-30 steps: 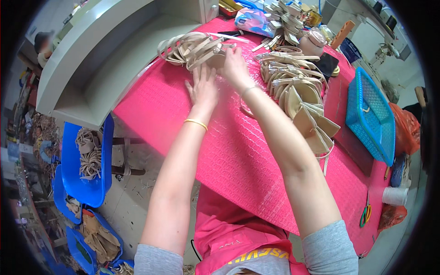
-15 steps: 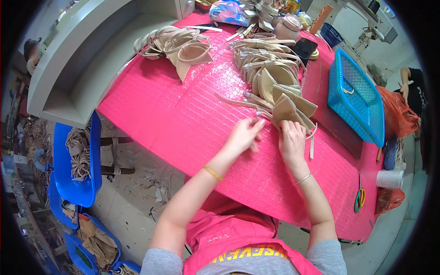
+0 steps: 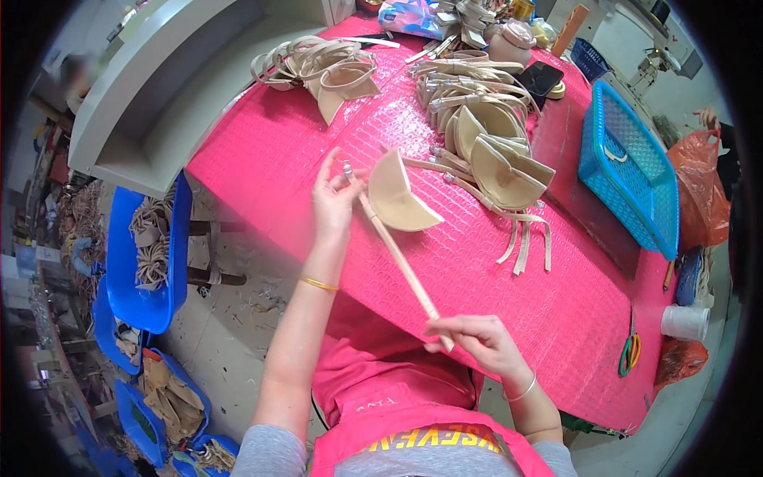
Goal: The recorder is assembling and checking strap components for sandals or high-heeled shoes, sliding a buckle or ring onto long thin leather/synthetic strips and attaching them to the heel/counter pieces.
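A beige strap (image 3: 399, 261) with a small metal buckle stretches slantwise between my two hands. My left hand (image 3: 331, 203) pinches it by the buckle end, index finger raised. Lower down, near the table's front edge, my right hand (image 3: 483, 342) is closed on the strap's other end. A curved beige shoe-upper piece (image 3: 397, 203) hangs from the strap beside my left fingers. To its right lies a long row of similar strapped shoe uppers (image 3: 509, 176), overlapping, with several strap ends trailing toward me.
Another bunch of strapped uppers (image 3: 318, 67) lies at the far left of the pink table (image 3: 278, 167). At right are a blue basket (image 3: 592, 171), scissors (image 3: 630, 350) and a white thread spool (image 3: 685, 322). Blue bins (image 3: 119, 278) stand below left.
One strapped upper has come away from the row's near end. My left hand has moved left and up with its buckle; my right hand has drawn down toward me along the strap.
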{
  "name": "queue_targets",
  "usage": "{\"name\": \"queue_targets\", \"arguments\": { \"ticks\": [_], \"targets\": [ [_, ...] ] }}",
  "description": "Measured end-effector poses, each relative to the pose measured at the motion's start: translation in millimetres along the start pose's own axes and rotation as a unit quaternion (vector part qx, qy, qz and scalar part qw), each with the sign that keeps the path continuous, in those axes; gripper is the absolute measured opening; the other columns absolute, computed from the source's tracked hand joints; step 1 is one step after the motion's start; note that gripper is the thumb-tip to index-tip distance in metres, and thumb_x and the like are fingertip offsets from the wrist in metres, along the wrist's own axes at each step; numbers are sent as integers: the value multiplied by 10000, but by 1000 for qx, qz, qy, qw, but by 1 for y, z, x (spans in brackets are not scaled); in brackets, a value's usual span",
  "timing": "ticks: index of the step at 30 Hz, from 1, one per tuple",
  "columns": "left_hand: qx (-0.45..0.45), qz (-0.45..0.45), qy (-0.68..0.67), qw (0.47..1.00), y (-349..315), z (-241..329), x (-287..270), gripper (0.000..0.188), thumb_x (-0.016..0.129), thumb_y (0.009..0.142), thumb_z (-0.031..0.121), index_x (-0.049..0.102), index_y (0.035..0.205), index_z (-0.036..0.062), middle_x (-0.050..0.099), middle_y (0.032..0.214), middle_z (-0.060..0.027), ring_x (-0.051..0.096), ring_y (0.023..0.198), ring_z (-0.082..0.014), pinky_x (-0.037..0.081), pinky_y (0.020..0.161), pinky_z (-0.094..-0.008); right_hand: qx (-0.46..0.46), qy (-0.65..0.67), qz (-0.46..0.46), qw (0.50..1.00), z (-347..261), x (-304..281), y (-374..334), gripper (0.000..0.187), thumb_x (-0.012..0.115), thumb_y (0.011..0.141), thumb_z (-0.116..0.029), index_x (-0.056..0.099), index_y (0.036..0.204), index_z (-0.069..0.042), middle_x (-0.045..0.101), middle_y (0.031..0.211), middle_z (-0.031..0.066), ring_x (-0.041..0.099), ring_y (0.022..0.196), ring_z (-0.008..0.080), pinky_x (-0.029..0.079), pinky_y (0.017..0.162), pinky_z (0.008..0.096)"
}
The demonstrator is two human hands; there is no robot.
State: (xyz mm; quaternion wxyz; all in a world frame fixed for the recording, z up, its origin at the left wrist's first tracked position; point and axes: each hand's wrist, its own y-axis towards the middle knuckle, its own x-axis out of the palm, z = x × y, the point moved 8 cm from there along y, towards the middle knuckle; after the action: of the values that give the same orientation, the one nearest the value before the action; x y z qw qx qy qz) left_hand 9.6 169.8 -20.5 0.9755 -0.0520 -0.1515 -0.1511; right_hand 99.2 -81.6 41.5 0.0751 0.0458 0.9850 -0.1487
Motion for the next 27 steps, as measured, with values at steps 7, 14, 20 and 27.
{"name": "queue_targets", "arguments": {
  "ticks": [7, 14, 20, 27],
  "targets": [
    [-58, -87, 2, 995, -12, 31, 1, 295, 500, 857, 97, 489, 1125, -25, 615, 917, -159, 621, 809, -199, 518, 712, -276, -227, -91, 47, 968, -69, 5, 70, 173, 531, 806, -68, 616, 940, -2, 620, 776, 55, 587, 733, 140, 454, 665, 265],
    [-64, -133, -12, 989, -29, 49, 7, 285, 503, 864, 136, 525, 1094, -30, 624, 901, -161, 625, 796, -179, 514, 694, -257, -39, 240, 83, 967, -29, 37, 151, 144, 531, 843, -104, 554, 925, 12, 581, 659, 44, 564, 599, 91, 443, 510, 209],
    [-72, -146, -34, 986, -37, 54, 5, 292, 523, 855, 156, 540, 1062, -49, 625, 905, -149, 622, 782, -165, 509, 678, -246, -78, 328, 104, 936, -39, 40, 148, 129, 549, 837, -97, 540, 889, 21, 573, 668, 43, 563, 592, 94, 415, 438, 182],
    [-53, -169, -47, 983, -38, 51, 2, 247, 547, 836, 110, 568, 1018, -56, 628, 894, -149, 615, 727, -133, 509, 642, -215, -130, 328, 102, 930, -48, 40, 146, 147, 548, 837, -96, 540, 913, 29, 580, 732, 55, 559, 604, 88, 420, 434, 179]
  ]
}}
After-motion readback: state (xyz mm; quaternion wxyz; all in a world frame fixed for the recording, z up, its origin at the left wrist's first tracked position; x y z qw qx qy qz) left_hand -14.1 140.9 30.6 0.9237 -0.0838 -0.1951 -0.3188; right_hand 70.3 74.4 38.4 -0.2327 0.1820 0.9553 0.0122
